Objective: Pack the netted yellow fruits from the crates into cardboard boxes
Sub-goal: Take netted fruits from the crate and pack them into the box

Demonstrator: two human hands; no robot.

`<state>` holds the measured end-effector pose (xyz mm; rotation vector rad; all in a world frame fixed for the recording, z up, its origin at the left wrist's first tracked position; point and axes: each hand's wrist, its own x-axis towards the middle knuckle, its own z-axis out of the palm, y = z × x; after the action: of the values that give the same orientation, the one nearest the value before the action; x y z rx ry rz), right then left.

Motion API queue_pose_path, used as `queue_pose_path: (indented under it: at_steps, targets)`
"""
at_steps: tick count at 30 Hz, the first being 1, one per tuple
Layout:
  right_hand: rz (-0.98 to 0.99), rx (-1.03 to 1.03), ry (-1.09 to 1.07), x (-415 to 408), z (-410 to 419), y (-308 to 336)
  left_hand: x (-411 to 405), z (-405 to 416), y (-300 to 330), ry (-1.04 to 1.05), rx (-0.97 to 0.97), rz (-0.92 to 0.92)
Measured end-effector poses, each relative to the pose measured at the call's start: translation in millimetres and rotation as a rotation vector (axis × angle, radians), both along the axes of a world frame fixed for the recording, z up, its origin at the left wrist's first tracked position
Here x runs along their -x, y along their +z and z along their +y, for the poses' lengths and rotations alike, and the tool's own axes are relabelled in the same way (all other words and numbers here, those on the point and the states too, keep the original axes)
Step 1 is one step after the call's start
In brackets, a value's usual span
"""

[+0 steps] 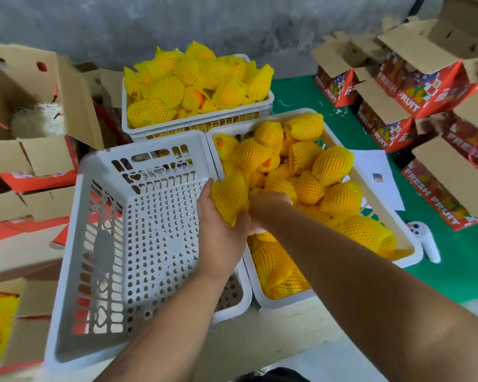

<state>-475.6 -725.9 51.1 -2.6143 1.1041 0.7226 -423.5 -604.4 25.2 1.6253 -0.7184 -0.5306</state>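
Full crate (410,245) on the rt, empty crate (75,271) beside it. L hand (221,230) cups a netted fruit (228,199) over the full crate's near edge; R hand (262,209) buried, grip can't tell. Support fruit underneath w/ palm, lift straight, don't snag net.

I see a rough grey concrete wall (232,20) across the back — mottled, unpainted. Below the wall on its right side, a green mat (453,271) covers the floor. On the mat: a white sheet of paper (378,175) and, nearer me, a white handheld controller (425,241). Off the mat's near edge, pale bare floor (315,362). Light even, soft.
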Motion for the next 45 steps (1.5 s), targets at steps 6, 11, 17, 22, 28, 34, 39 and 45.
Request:
queue_pose_path:
  at_steps: [6,11,17,22,28,34,39,45]
  targets:
    - [0.131,0.080,-0.080,-26.1,6.0,-12.4,-8.2,37.1,-5.4,0.060,-0.081,-0.005]
    - [-0.088,0.225,-0.066,2.3,8.2,-7.9,-25.0,63.7,0.4,0.050,-0.113,-0.021]
    - [-0.440,0.379,-0.104,25.1,34.0,35.2,-43.0,83.5,9.9,0.018,-0.114,0.032]
    - [-0.683,0.413,-0.002,-7.4,107.8,77.4,-115.9,125.6,41.2,-0.147,-0.099,0.092]
    - [-0.975,0.086,0.049,-123.4,250.9,76.4,-220.8,268.5,40.3,-0.142,0.016,0.188]
    - [-1.123,-0.374,-0.057,-243.6,378.1,20.2,-330.0,414.2,24.0,-0.043,-0.098,0.316]
    - [-1.015,-0.557,-0.336,-276.4,413.2,-18.0,-381.1,458.7,22.1,0.027,-0.348,0.010]
    - [-0.716,-0.520,-0.218,-294.2,403.8,-9.1,-398.0,463.5,-15.3,-0.107,-0.857,-0.402]
